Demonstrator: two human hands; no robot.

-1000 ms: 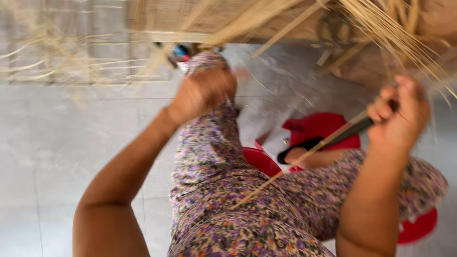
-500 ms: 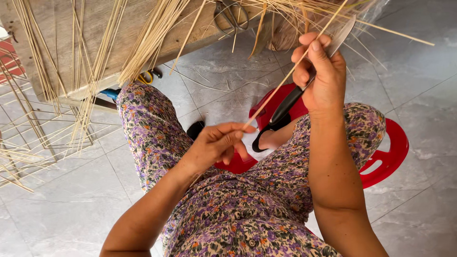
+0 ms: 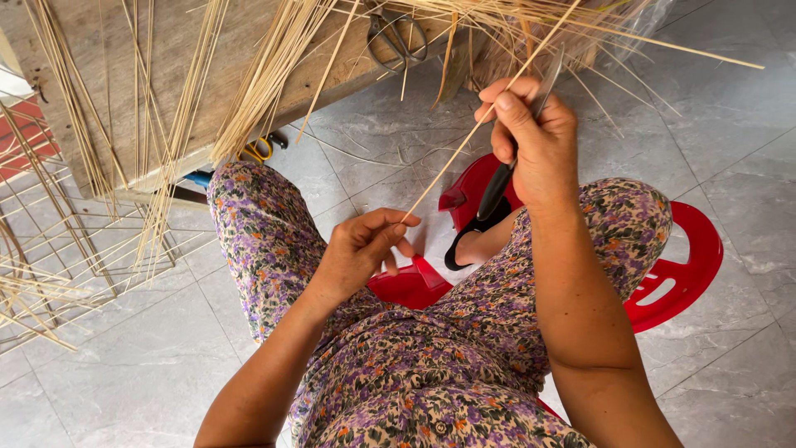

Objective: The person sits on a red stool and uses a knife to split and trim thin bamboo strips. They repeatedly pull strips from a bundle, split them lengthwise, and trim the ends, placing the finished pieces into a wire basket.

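Bamboo strip [image 3: 464, 149]: one thin, pale sliver, running on a slant from the lower end at the left hand [image 3: 358, 253] up past the right hand [image 3: 531, 141] toward the top of the frame. Left hand: fingers curled, thumb and forefinger pinching the strip's lower end, held above the lap. Right hand: closed in a fist around a knife [image 3: 497, 187] with a black handle and a grey blade, the thumb pressed against the strip where it crosses the blade; handle points down toward the knee, blade up. Clothing [image 3: 431, 365]: floral fabric in purple, cream and orange, covering both legs of the seated person. Stool [image 3: 680, 265]: red plastic, low, partly hidden under the right leg; a second red plastic piece [image 3: 406, 286] shows between the knees. Sandal [image 3: 458, 249]: black strap, on the foot below the knife handle. Workbench [image 3: 174, 50]: bare wooden board across the upper left, with loose bundles of bamboo slivers [image 3: 265, 75] hanging over its edge. Scissors [image 3: 394, 37]: metal, lying on the board near the top centre; a yellow-handled tool [image 3: 259, 149] sits just under the board's edge. Wire frame [image 3: 75, 241]: open lattice at the left, with more slivers lying across it. Floor [image 3: 738, 166]: grey tiles.
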